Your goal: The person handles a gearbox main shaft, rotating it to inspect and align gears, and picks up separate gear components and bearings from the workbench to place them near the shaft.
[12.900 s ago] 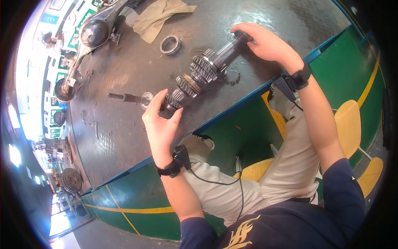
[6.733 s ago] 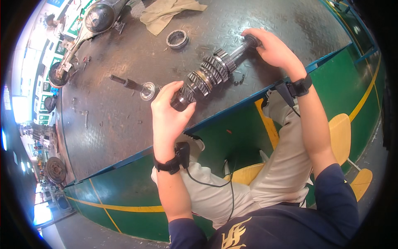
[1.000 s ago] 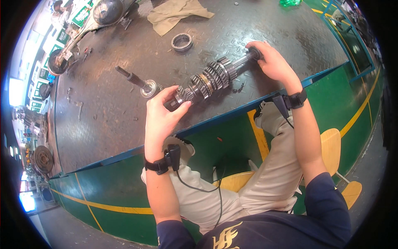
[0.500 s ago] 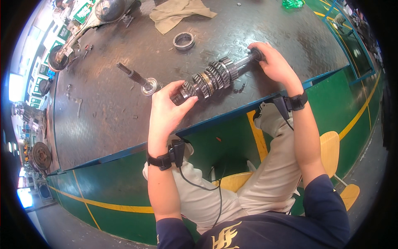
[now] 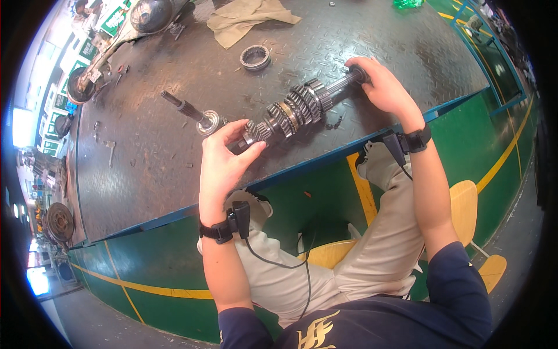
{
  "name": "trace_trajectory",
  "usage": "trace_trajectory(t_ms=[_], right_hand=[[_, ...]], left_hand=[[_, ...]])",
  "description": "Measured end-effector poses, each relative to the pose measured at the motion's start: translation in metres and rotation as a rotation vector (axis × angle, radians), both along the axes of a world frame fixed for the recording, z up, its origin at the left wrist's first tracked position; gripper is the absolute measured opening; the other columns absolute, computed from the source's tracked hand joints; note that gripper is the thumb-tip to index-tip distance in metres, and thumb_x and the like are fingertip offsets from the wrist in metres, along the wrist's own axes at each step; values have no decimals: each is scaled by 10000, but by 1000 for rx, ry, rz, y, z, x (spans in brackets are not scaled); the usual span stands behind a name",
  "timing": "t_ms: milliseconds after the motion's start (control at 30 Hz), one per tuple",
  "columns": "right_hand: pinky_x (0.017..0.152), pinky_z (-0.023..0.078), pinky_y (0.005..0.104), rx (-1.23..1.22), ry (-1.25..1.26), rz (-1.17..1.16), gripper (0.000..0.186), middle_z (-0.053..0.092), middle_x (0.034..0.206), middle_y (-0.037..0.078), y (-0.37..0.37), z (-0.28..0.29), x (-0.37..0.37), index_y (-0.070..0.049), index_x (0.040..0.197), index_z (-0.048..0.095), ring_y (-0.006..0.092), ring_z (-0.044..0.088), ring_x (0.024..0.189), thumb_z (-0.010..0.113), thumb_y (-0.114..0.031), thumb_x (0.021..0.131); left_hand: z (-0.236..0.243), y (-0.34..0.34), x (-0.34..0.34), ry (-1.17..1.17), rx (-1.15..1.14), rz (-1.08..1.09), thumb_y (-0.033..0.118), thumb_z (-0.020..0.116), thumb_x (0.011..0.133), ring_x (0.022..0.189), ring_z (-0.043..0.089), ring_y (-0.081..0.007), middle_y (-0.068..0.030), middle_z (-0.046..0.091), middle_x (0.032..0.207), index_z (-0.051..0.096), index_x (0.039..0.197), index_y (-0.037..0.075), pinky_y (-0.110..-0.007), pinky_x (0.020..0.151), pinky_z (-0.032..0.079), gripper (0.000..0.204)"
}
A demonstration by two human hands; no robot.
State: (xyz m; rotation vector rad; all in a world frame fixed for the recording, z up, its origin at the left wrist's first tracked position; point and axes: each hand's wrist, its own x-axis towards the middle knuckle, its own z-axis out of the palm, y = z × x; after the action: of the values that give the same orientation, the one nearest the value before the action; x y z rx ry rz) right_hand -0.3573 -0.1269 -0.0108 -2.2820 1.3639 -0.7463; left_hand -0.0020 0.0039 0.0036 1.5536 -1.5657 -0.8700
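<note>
A gear shaft (image 5: pixel 297 109) with several toothed gears and a brass-coloured ring lies slantwise over the steel workbench (image 5: pixel 151 139). At its lower left end, the thumb and fingers of my left hand (image 5: pixel 224 157) are closed around a small gear. My right hand (image 5: pixel 381 84) grips the dark round collar at the far right end. Just left of my left hand, a splined shaft (image 5: pixel 185 108) leans with a shiny bearing (image 5: pixel 208 123) at its base. Beyond the gear shaft lies a toothed ring (image 5: pixel 256 57).
A tan cloth (image 5: pixel 244 22) is spread at the back. Small dark pieces (image 5: pixel 335 122) lie under the gear shaft. The bench's blue edge (image 5: pixel 302 170) runs close in front of me. Metal parts (image 5: pixel 110 150) are scattered on the left, and a green object (image 5: pixel 409 4) sits far right.
My left hand has slid slightly left and down along the gear shaft to its end, showing more of the end gear. My right hand has barely moved.
</note>
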Motion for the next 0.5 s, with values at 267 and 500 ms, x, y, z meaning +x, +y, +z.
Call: trace_trajectory(t_ms=[267,500], right_hand=[[1079,483,438,25,-9,-11,573,666,1274,161,0,-2,0,-99,1329,612,387,589,1245,569,125,803],[1074,485,437,-3,-5,4,583,673,1280,148,-2,-4,-1,-106,1336,610,382,589,1241,586,119,799]], left_hand=[[-1,-10,-13,20,19,-3,29,862,807,1079,725,-199,-157,769,1149,672,1286,-100,-341,1001,554,531],[-2,-7,-11,56,42,-4,35,863,810,1089,727,-204,-159,770,1153,673,1292,-95,-341,1019,547,534]])
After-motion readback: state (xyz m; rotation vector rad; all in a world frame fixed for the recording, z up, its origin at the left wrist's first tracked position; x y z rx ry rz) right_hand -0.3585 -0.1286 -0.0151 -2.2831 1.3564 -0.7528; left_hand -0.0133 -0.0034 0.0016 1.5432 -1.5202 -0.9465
